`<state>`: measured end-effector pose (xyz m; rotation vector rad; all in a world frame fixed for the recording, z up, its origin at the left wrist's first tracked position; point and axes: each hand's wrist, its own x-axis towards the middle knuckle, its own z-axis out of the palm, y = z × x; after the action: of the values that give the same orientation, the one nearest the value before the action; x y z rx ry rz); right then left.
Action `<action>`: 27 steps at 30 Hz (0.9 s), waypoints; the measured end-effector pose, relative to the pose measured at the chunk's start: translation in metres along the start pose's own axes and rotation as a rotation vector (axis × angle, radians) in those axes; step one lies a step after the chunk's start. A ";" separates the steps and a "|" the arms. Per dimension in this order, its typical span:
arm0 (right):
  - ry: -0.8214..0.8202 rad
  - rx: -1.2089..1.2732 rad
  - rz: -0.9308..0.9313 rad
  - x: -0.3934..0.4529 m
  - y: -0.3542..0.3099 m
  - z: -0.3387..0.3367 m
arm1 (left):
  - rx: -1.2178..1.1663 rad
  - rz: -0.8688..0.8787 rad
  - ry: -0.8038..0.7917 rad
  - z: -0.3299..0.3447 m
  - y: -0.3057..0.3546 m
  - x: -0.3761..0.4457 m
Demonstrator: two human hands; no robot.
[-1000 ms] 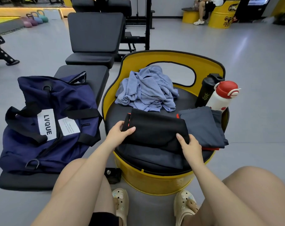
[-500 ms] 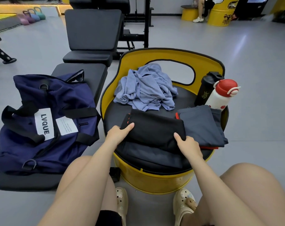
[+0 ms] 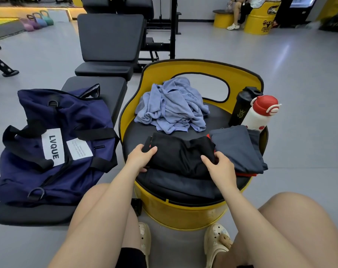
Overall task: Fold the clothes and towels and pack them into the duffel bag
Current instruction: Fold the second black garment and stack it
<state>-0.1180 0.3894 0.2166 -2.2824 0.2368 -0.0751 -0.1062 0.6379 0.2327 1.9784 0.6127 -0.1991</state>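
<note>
Reaching forward from the bottom of the frame, both bare forearms met at the middle of the picture over a folded black garment (image 3: 180, 155). The left hand (image 3: 140, 157) grasped the garment's left edge, thumb lying on top and fingers tucked beneath the fold. The right hand (image 3: 221, 168) gripped the right edge, index finger stretched across the cloth and the other fingers curled around the corner.

The black garment was a thick, squarish bundle, slightly rumpled along its top edge, with a thin red strip showing near its left end. It lay on a flatter dark piece of clothing (image 3: 179, 185) spread over the black seat of a yellow barrel chair (image 3: 183, 215). Just right of it, touching, sat a folded grey garment (image 3: 236, 149) with red cloth peeking out below. Above it in the frame, a blue towel (image 3: 172, 108) lay crumpled and unfolded against the chair's back.

At the left of the frame a navy duffel bag (image 3: 54, 144) with black straps rested on a black bench (image 3: 98, 89). At the right edge of the seat stood a black bottle (image 3: 242, 106) and a white bottle with a red cap (image 3: 261, 113), side by side.
</note>
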 end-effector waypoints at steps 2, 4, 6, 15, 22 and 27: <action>-0.031 0.105 0.035 0.000 -0.003 0.001 | -0.147 0.027 0.032 -0.001 0.003 -0.002; -0.012 0.225 0.052 0.000 -0.007 0.001 | -0.229 0.098 0.069 -0.002 0.006 -0.008; 0.030 0.354 0.044 -0.003 -0.016 -0.004 | -0.279 0.186 0.113 -0.005 0.008 -0.015; -0.017 0.504 0.158 -0.029 -0.001 -0.001 | -0.084 0.232 0.134 -0.013 -0.008 -0.038; -0.044 0.303 0.155 -0.037 0.007 0.004 | 0.018 0.102 0.095 -0.006 -0.011 -0.039; 0.166 -0.059 -0.001 -0.042 0.002 0.006 | 0.580 0.537 0.501 0.002 -0.006 -0.050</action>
<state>-0.1589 0.4011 0.2117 -2.3368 0.3277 -0.2621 -0.1514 0.6213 0.2468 2.7067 0.3211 0.5206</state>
